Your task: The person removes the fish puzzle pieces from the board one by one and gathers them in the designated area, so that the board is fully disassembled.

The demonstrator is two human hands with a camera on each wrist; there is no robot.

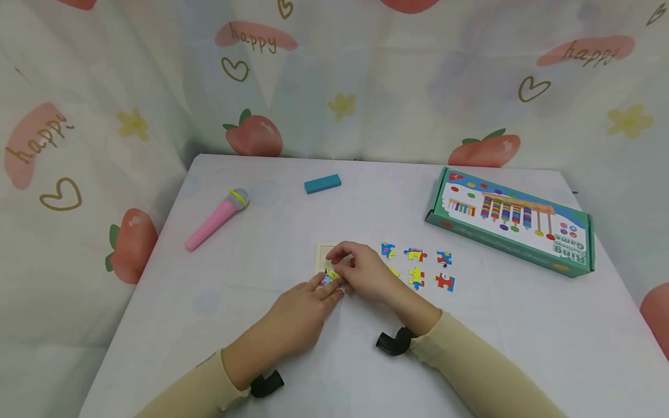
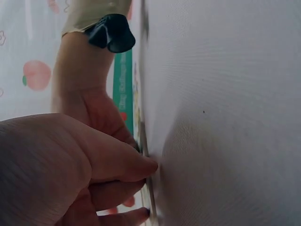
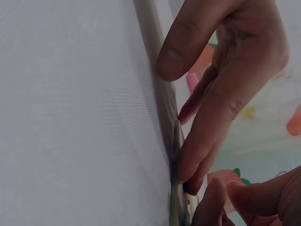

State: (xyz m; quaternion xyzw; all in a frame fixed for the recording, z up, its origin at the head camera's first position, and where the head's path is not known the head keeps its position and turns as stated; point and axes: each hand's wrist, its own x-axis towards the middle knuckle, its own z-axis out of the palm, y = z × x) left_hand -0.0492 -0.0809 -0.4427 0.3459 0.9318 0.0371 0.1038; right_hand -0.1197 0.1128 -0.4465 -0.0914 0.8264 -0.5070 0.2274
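A small cream puzzle tray (image 1: 320,251) lies on the table, with colourful puzzle pieces (image 1: 329,276) showing in its near part. My left hand (image 1: 300,316) rests its outstretched fingers on the tray's near side. Over the tray is my right hand (image 1: 366,273), fingers bent loosely and thumb apart from the forefinger; nothing shows between them. In the right wrist view, the fingertips of my left hand (image 3: 235,89) touch the thin tray edge (image 3: 176,150). Loose puzzle pieces, among them a red one (image 1: 445,282), lie in two rows right of the tray, one partly hidden by my right hand.
A pink toy microphone (image 1: 216,220) lies at the left of the table. Toward the back is a blue block (image 1: 322,184). A green ring game box (image 1: 512,220) sits at the right. Printed curtains (image 1: 366,75) stand behind the table.
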